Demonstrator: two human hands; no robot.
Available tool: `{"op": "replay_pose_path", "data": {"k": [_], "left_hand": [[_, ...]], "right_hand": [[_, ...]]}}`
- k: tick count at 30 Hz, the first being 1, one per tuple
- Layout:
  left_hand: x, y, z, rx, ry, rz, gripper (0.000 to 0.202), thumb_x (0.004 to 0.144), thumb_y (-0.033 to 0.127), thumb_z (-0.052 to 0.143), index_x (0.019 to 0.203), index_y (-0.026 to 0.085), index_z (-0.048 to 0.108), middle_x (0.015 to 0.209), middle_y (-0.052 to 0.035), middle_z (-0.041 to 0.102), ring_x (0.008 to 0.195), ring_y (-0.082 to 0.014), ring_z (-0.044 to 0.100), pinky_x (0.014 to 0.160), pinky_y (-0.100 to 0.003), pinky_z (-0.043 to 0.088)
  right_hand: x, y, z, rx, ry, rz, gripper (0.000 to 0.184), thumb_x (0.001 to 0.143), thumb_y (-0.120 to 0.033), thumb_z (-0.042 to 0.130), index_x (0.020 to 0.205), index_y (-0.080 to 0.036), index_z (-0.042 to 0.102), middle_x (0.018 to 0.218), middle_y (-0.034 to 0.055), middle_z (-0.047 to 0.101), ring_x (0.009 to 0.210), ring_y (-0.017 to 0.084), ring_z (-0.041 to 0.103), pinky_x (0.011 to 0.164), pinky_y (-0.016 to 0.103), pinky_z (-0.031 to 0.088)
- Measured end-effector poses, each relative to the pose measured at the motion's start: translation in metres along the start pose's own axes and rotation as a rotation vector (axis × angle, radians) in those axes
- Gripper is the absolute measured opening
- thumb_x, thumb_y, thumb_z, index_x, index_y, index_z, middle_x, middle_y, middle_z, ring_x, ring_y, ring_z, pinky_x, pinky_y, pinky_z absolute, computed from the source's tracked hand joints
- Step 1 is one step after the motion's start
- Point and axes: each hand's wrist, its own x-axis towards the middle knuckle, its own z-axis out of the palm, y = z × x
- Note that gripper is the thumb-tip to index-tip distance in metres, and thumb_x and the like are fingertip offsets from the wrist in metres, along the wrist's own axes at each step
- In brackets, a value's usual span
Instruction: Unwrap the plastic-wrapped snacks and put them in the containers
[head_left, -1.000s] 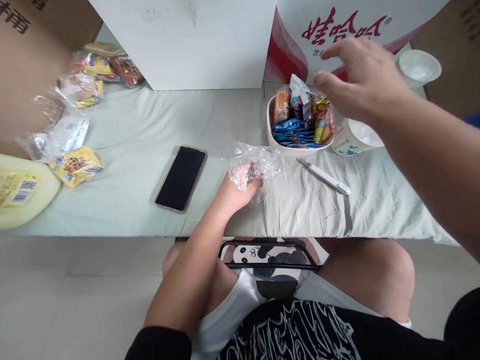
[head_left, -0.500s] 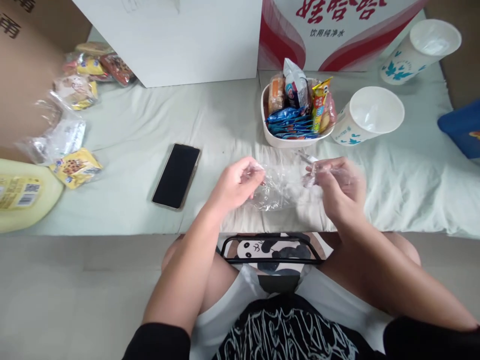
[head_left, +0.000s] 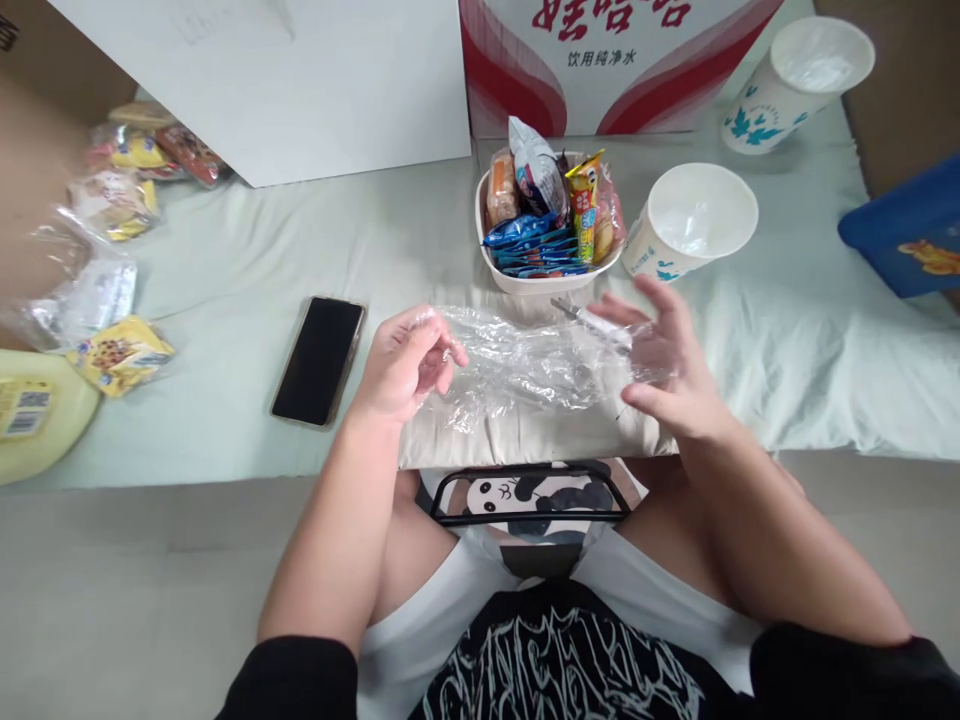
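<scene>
A crumpled sheet of clear plastic film [head_left: 525, 360], perhaps a bag, stretches between my hands just above the cloth. My left hand [head_left: 409, 368] has its fingers curled at the film's left end. At the other end, my right hand [head_left: 667, 365] is open with thumb and fingers spread, the film lying against the fingers and palm. Beside the right fingertips lies a small tool with a metal tip and white handle [head_left: 589, 316], partly under the film. Behind the film stands a white bin [head_left: 536, 285] holding several wrapped snacks [head_left: 536, 245].
A phone [head_left: 319, 360] lies left of my left hand. Two paper cups [head_left: 675, 225] [head_left: 772, 105] stand to the right, near a blue container [head_left: 904, 235]. Snack packets [head_left: 120, 355], plastic wrapping [head_left: 86, 290] and a yellow bottle [head_left: 45, 410] are at the left. Large boxes [head_left: 337, 90] line the back.
My hands have moved apart, spreading the film wider. My right hand has opened from its grip. The view has shifted slightly to the right.
</scene>
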Motion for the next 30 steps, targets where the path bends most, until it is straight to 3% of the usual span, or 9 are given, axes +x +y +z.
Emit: {"op": "replay_pose_path", "data": {"k": [2,5,9,12,14,17,22,25,30], "left_hand": [[-0.001,0.001,-0.001,0.0,-0.008,0.017,0.051,0.072,0.066,0.076,0.07,0.023,0.048,0.061,-0.0009,0.065,0.035,-0.0073,0.046,0.033,-0.024,0.014],[-0.005,0.004,-0.005,-0.023,-0.024,0.051,0.055,0.06,0.061,0.087,0.084,0.025,0.053,0.071,-0.0013,0.071,0.05,-0.0118,0.06,0.037,-0.022,0.03],[-0.008,0.005,-0.006,0.021,-0.158,-0.038,0.077,0.05,0.031,0.094,0.117,0.031,0.055,0.097,-0.0035,0.078,0.082,-0.0191,0.074,0.065,-0.027,0.057],[-0.005,-0.001,-0.004,0.23,-0.275,-0.162,0.049,0.062,0.027,0.087,0.106,0.023,0.065,0.084,-0.0041,0.077,0.075,-0.0172,0.072,0.066,-0.027,0.056],[-0.003,-0.005,-0.003,0.356,-0.186,-0.105,0.027,0.07,0.032,0.082,0.09,0.019,0.068,0.081,-0.0058,0.076,0.073,-0.0157,0.07,0.065,-0.025,0.053],[-0.001,-0.008,-0.005,0.438,-0.006,0.047,0.026,0.074,0.033,0.078,0.095,0.018,0.072,0.095,-0.0088,0.08,0.081,-0.0165,0.071,0.064,-0.024,0.05],[-0.003,-0.01,-0.009,0.629,-0.209,0.007,0.027,0.074,0.025,0.076,0.1,0.019,0.073,0.088,-0.005,0.081,0.079,-0.017,0.072,0.068,-0.026,0.053],[-0.001,-0.017,-0.009,0.707,-0.047,0.121,0.018,0.078,0.019,0.068,0.096,0.02,0.074,0.084,-0.0025,0.08,0.078,-0.0157,0.072,0.072,-0.027,0.054],[0.009,-0.025,-0.013,0.613,0.422,0.614,0.016,0.077,0.012,0.065,0.089,0.021,0.071,0.08,-0.0003,0.077,0.071,-0.0138,0.068,0.066,-0.027,0.051]], "right_hand": [[-0.002,-0.004,-0.003,-0.112,-0.084,0.035,0.045,0.073,-0.059,0.087,0.101,-0.03,0.069,0.096,0.002,0.075,0.105,0.028,0.074,0.116,0.061,0.047],[-0.004,-0.009,-0.003,-0.17,0.047,0.07,0.025,0.088,-0.048,0.078,0.081,-0.027,0.066,0.082,0.0,0.072,0.094,0.023,0.075,0.113,0.057,0.05],[-0.004,-0.013,0.001,0.011,0.354,0.076,0.028,0.092,-0.053,0.073,0.089,-0.029,0.06,0.087,-0.002,0.071,0.08,0.017,0.073,0.084,0.041,0.064],[-0.002,-0.015,0.004,0.035,0.44,0.122,0.037,0.091,-0.061,0.071,0.092,-0.029,0.053,0.084,-0.0028,0.07,0.057,0.012,0.066,0.056,0.03,0.058],[-0.001,-0.018,0.005,-0.039,0.463,0.137,0.04,0.092,-0.065,0.068,0.092,-0.028,0.05,0.075,-0.0037,0.067,0.045,0.009,0.055,0.041,0.025,0.045],[0.001,-0.021,0.005,-0.126,0.538,0.096,0.043,0.093,-0.068,0.065,0.092,-0.028,0.049,0.059,-0.0072,0.057,0.036,0.008,0.041,0.033,0.023,0.028],[0.002,-0.019,0.003,-0.124,0.589,0.023,0.043,0.096,-0.068,0.061,0.092,-0.028,0.046,0.061,-0.0069,0.058,0.036,0.008,0.038,0.033,0.024,0.026],[0.001,-0.015,0.004,-0.154,0.572,-0.025,0.042,0.098,-0.068,0.057,0.095,-0.028,0.044,0.064,-0.007,0.059,0.036,0.007,0.037,0.033,0.024,0.026],[0.002,-0.02,0.007,-0.193,0.662,-0.252,0.041,0.098,-0.065,0.06,0.094,-0.028,0.042,0.056,-0.0104,0.043,0.039,0.01,0.043,0.036,0.023,0.028]]}}
